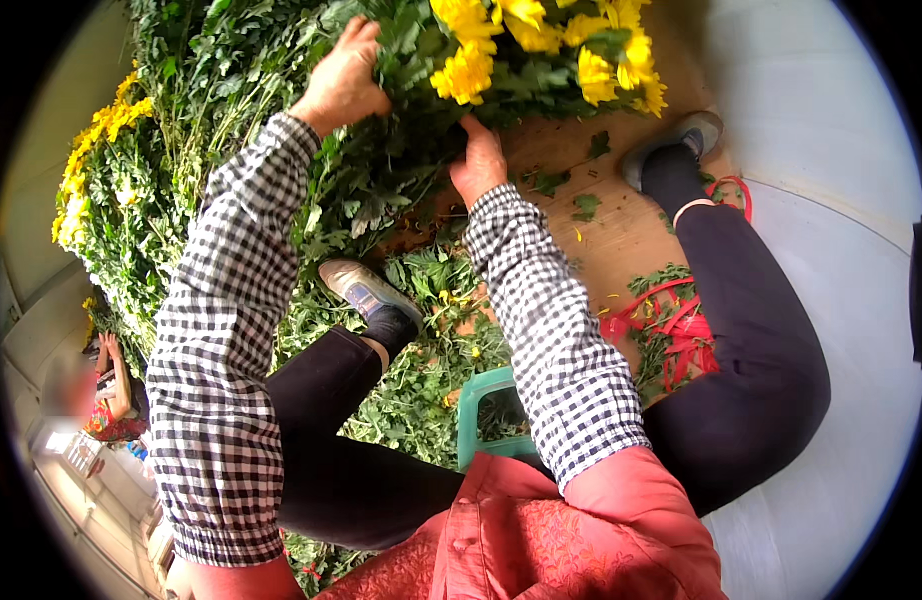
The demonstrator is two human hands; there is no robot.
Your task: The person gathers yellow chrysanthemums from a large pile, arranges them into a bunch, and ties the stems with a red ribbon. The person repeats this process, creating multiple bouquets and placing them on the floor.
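A thick bunch of yellow chrysanthemums (464, 75) lies across the top of the view, its blooms to the right and its dark leafy stems (408, 142) to the left. My left hand (346, 81) grips the leafy part from the left, thumb apart from the fingers. At the near edge of the bunch, below the blooms, my right hand (481, 157) holds on with its thumb showing. Leaves hide the other right fingers. Black-and-white checked sleeves cover both forearms.
A tall heap of chrysanthemum stems (183, 150) rises at left. Cut leaves (401, 420) litter the floor around my shoes. Red ribbon strips (686, 337) lie by my right leg. A green plastic stool (468, 420) stands beneath me. White sheeting (821, 300) is at right; another person (115, 390) is far left.
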